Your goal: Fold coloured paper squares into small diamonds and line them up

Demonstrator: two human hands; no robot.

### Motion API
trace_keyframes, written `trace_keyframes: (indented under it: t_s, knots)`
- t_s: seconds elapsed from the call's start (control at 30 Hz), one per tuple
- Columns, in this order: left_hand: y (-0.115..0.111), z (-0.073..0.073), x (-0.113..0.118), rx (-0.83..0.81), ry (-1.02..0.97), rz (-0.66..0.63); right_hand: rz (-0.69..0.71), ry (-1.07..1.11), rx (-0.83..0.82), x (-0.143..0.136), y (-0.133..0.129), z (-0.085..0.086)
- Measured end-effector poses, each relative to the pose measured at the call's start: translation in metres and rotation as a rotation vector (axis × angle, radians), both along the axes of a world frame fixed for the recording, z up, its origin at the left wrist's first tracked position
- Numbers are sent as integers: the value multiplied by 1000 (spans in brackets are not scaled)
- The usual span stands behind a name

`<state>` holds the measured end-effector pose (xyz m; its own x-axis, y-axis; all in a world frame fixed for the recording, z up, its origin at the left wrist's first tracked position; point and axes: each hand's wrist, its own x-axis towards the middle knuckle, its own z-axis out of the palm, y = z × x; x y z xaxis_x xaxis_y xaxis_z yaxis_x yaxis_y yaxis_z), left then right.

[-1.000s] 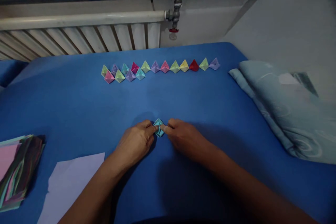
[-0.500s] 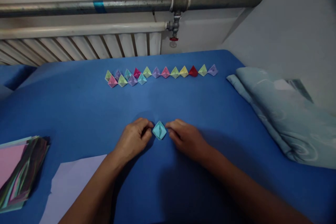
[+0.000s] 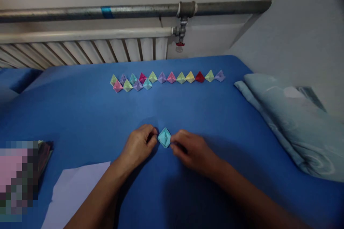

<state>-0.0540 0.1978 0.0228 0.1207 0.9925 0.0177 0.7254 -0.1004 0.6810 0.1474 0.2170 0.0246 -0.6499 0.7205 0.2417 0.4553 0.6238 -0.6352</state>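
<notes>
A small turquoise origami boat (image 3: 164,138) sits between my two hands, seen from above with its pointed middle fold standing up. My left hand (image 3: 142,142) is closed, thumb and forefinger pinched at the boat's left corner. At the opposite corner, my right hand (image 3: 191,148) pinches with thumb and forefinger, the other fingers curled in. Further back on the blue surface (image 3: 172,109) stands a row of folded paper boats in several colours, among them a red boat (image 3: 199,77) and a yellow boat (image 3: 190,76). A shorter second row, with a pink boat (image 3: 117,86), stands in front of its left end.
A lilac paper sheet (image 3: 77,182) lies partly beneath my left forearm. Left of it is a stack of coloured paper (image 3: 44,164), partly pixelated. A folded pale-teal cloth (image 3: 279,114) borders the right side. Behind the surface are a radiator (image 3: 107,50) and a metal pipe (image 3: 139,10).
The view has tilted up slightly, so everything sits lower in the picture. My right fingertips have come down against the boat's right corner, and the boat has turned slightly.
</notes>
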Motion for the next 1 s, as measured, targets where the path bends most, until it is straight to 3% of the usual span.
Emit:
trace_keyframes:
  t_s: [0.27, 0.67, 0.83, 1.0]
  knots:
    - [1, -3, 2, 15, 18, 7, -8, -71, 129, -7, -11, -10]
    - [2, -6, 5, 31, 24, 44, -9, -44, 122, -10, -7, -13]
    - [5, -9, 9, 16, 17, 104, -190, 64, 141, -13, 26, -17]
    - [5, -12, 11, -10, -5, 116, -289, 117, 193, -45, 89, -24]
